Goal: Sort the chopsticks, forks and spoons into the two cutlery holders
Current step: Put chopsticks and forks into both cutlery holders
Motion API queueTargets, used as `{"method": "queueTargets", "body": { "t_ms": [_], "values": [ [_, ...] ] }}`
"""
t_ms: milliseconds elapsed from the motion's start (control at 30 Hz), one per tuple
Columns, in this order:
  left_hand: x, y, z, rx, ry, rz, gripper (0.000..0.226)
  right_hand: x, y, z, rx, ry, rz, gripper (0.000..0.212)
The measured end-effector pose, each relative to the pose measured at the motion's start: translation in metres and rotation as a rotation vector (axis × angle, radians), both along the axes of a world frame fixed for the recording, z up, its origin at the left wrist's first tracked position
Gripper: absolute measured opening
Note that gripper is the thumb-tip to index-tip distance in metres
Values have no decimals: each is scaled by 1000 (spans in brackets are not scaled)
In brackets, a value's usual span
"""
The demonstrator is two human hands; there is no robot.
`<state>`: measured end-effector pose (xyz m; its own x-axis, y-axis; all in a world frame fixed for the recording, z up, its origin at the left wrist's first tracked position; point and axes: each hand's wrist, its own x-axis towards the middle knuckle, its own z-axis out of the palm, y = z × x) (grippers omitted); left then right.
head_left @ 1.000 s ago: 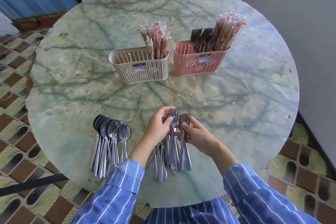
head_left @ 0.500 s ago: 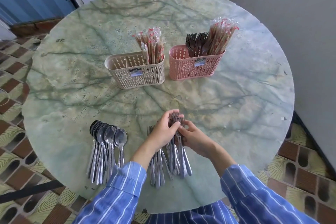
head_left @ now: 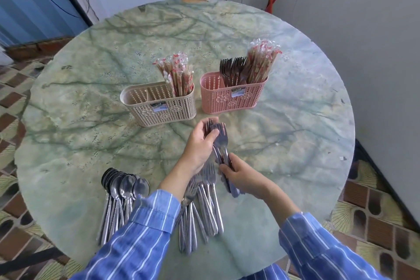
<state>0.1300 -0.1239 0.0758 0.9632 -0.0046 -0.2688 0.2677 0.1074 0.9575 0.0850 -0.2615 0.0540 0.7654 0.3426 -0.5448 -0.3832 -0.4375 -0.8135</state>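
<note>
Two grips: left hand (head_left: 199, 143), right hand (head_left: 244, 178) fingers curled round fork bundle (head_left: 221, 141) | since earlier: bundle lifted off pile (head_left: 205, 209)

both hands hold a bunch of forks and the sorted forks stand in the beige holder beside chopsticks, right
Not quite. In the head view the sorted forks stand in the pink holder beside chopsticks; the beige holder has only wrapped chopsticks. The left hand and right hand do hold a bunch of forks.

Long blue sleeves (head_left: 141, 245) with thin white stripes end in wide cuffs (head_left: 156, 209) behind bare hands (head_left: 200, 145).
</note>
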Motion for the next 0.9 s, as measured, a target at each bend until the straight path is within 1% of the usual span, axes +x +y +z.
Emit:
{"method": "queueTargets", "body": {
  "t_ms": [67, 100, 200, 233, 267, 333, 367, 433, 500, 567, 600, 633, 700, 733, 833, 900],
  "values": [
    [17, -2, 8, 11, -11, -52, 29, 13, -3, 7, 70, -3, -65, 15],
    [26, -2, 12, 53, -10, -106, 29, 20, -5, 11, 83, -15, -85, 16],
    [55, -5, 29, 365, -29, -289, 33, 47, -11, 22, 86, -80, -112, 13],
    [66, -7, 36, 433, -42, -293, 35, 57, -11, 29, 92, -110, -117, 10],
    [75, -10, 46, 459, -60, -281, 33, 68, -11, 36, 101, -143, -126, 10],
    [92, -17, 67, 497, -113, -245, 20, 89, -10, 52, 85, -247, -134, 14],
    [101, -20, 77, 555, -141, -223, 17, 101, -10, 60, 46, -315, -127, 15],
    [122, -23, 93, 642, -185, -183, 23, 125, -13, 75, -56, -438, -77, 11],
    [148, -20, 101, 622, -230, -146, 32, 149, -16, 88, -141, -514, -17, 13],
    [167, -18, 108, 617, -284, -102, 48, 177, -21, 94, -268, -573, 69, 12],
    [176, -17, 109, 630, -304, -88, 49, 189, -23, 97, -361, -603, 113, 13],
    [182, -18, 109, 628, -318, -73, 44, 200, -25, 97, -429, -616, 131, 16],
    [193, -22, 109, 608, -368, -38, 30, 216, -27, 97, -429, -638, 70, 22],
    [197, -24, 108, 601, -394, -25, 29, 219, -27, 95, -410, -669, 8, 21],
    [201, -29, 95, 611, -447, -12, 38, 219, -22, 83, -398, -760, -185, 19],
    [200, -30, 87, 613, -467, -14, 35, 213, -17, 74, -391, -808, -272, 16]
  ]
}}
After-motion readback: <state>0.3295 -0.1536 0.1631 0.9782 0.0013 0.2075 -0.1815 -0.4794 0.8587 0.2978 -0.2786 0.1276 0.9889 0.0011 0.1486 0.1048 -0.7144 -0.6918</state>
